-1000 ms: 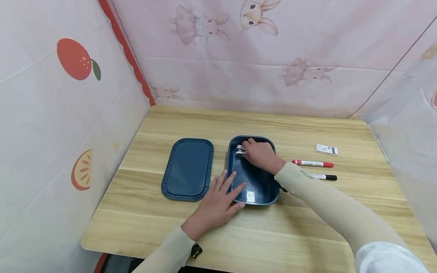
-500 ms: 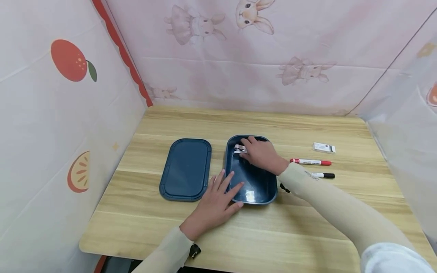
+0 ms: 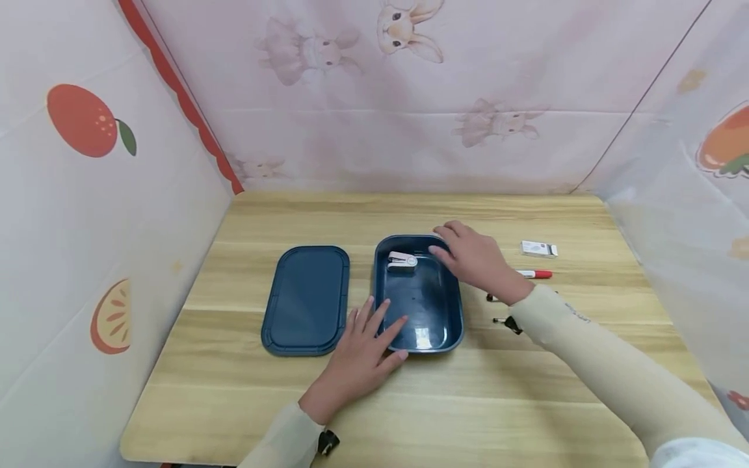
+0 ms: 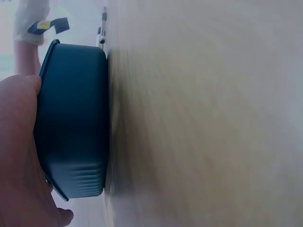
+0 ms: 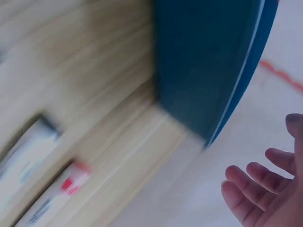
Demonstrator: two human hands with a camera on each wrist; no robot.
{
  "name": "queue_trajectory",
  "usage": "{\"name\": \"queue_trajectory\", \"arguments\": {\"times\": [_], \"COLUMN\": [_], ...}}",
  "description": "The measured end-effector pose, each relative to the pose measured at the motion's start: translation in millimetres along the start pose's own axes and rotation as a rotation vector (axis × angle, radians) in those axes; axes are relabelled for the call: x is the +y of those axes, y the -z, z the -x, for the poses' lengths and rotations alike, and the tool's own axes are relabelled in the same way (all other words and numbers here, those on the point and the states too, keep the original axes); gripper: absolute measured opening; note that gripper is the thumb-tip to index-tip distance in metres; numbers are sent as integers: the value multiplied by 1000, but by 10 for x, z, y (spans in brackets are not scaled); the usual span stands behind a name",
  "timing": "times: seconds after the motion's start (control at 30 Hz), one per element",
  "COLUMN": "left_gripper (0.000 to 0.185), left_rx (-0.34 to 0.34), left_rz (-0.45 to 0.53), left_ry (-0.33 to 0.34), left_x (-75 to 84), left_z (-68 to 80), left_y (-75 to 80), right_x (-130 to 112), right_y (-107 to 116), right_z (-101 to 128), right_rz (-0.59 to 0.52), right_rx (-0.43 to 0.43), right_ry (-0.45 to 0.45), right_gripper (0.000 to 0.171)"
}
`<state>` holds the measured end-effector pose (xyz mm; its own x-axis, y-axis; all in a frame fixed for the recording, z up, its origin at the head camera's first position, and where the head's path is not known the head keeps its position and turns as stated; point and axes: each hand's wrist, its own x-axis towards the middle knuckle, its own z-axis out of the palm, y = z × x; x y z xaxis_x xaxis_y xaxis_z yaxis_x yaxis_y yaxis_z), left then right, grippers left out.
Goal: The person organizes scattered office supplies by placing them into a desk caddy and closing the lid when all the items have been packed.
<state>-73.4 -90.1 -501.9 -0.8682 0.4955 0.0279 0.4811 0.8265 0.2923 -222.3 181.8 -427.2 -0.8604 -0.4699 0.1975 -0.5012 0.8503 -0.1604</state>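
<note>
A dark blue plastic box (image 3: 418, 312) stands on the wooden table, its inside facing up. In its far left part lies a small white and black stapler (image 3: 402, 261). My left hand (image 3: 357, 357) rests with spread fingers on the near left corner of the rim; the left wrist view shows that hand (image 4: 16, 151) along the box's edge (image 4: 75, 113). Over the far right corner is my right hand (image 3: 476, 260), fingers loosely bent and holding nothing. The right wrist view shows its fingers (image 5: 248, 196) apart from the box wall (image 5: 203, 56).
Left of the box lies its flat blue lid (image 3: 307, 300). To the right are a red marker (image 3: 537, 273) and a small white packet (image 3: 538, 249). A second marker (image 5: 28, 151), mostly hidden by my right arm in the head view, lies beside the red one. Printed curtains (image 3: 363, 143) surround the table.
My right hand has let go of the stapler inside the box and moved right, up to the far right rim. My left hand keeps its place on the box. The head view has shifted slightly.
</note>
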Motion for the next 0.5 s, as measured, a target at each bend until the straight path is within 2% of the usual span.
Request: {"name": "queue_trajectory", "arguments": {"times": [0.13,0.27,0.5], "left_gripper": [62,62,63], "left_rx": [-11,-13,-14], "left_rz": [18,37,47], "left_ry": [23,28,19], "left_x": [11,21,45], "left_z": [18,16,2], "left_y": [13,24,22], "right_x": [399,875,1524], "right_y": [96,175,159], "right_z": [112,260,558], "right_rz": [-35,-10,0], "right_rx": [-69,-129,-236], "right_ry": [-152,-283,-429], "right_gripper": [57,55,54]}}
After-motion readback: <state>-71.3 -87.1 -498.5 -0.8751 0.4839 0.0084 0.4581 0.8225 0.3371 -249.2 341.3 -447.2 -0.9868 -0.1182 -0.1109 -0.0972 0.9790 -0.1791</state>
